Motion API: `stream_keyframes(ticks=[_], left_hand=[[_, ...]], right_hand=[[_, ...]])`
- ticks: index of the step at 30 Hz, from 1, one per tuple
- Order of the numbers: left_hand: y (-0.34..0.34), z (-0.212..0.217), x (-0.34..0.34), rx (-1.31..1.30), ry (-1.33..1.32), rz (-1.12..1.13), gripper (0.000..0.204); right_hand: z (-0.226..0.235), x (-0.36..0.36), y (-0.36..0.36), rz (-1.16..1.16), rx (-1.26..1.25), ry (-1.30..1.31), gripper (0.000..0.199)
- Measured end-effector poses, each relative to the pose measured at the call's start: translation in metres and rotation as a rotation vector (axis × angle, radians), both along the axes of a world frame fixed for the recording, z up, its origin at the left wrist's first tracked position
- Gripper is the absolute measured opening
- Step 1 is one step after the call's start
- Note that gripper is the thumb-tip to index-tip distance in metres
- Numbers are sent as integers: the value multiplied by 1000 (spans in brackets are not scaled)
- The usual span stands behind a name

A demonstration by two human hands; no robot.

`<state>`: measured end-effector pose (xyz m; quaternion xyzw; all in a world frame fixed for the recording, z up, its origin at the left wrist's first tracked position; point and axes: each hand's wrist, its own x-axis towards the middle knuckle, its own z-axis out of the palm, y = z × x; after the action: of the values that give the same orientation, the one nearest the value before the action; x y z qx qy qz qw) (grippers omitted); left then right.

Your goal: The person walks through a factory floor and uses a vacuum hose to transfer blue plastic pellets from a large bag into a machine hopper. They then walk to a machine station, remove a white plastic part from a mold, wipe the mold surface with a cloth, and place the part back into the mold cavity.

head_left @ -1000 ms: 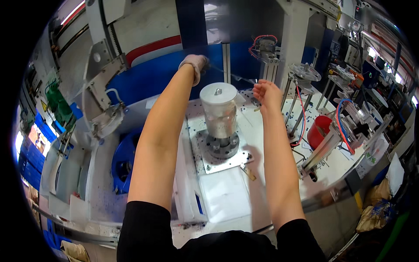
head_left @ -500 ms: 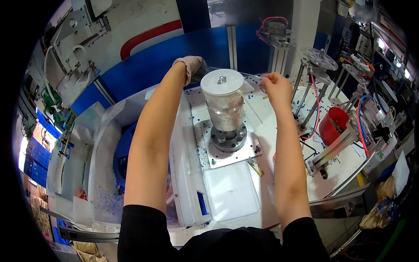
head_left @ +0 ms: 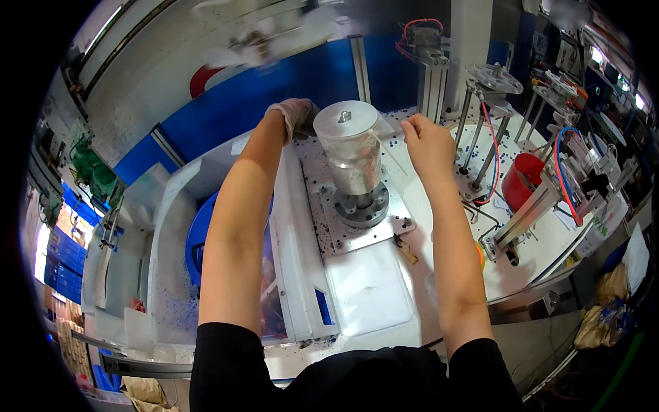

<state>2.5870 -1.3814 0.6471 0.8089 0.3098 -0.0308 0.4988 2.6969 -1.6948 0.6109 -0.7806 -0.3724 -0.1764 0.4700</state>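
A metal cylinder [head_left: 353, 163] with a round pale lid [head_left: 346, 120] stands upright on a dark round base [head_left: 362, 208] fixed to a metal plate [head_left: 392, 230]. Beyond its left side, close to the lid, is my left hand [head_left: 295, 115] in a pale glove; its fingers are mostly hidden. To the right of the lid, apart from it, my bare right hand [head_left: 431, 145] is closed with thumb and fingertips together. Whatever is in that pinch is too small to make out. A thin pale strip [head_left: 395, 156] lies beyond the cylinder, on its right.
A white tray [head_left: 367, 292] lies in front of the plate, a small wooden-handled tool [head_left: 406, 250] beside it. At left is a white bin [head_left: 171, 275] with a blue tub [head_left: 195, 240]. Metal stands [head_left: 495, 82] and a red cup [head_left: 522, 177] are at right. Blue bits are scattered around.
My right hand has shifted slightly left and its fingers have drawn closer together. A machine part at the upper left has swung right and is blurred. The view has shifted slightly.
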Motion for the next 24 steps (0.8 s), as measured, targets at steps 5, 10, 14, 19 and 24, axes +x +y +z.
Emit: stream_keyframes(ticks=[5, 10, 14, 19, 24], left_hand=[[-58, 16, -6, 297, 101, -103, 20], [-71, 11, -16, 51, 27, 191, 25], [-80, 11, -26, 105, 26, 162, 26], [-108, 20, -38, -16, 6, 236, 27], [-124, 27, -65, 245, 361, 47, 39]], right_hand=[[-5, -13, -5, 19, 32, -85, 20], [-14, -39, 3, 121, 113, -91, 15], [-23, -64, 14, 147, 185, -83, 11], [-38, -76, 24, 168, 311, -27, 10], [-66, -42, 10, 112, 624, 365, 11]])
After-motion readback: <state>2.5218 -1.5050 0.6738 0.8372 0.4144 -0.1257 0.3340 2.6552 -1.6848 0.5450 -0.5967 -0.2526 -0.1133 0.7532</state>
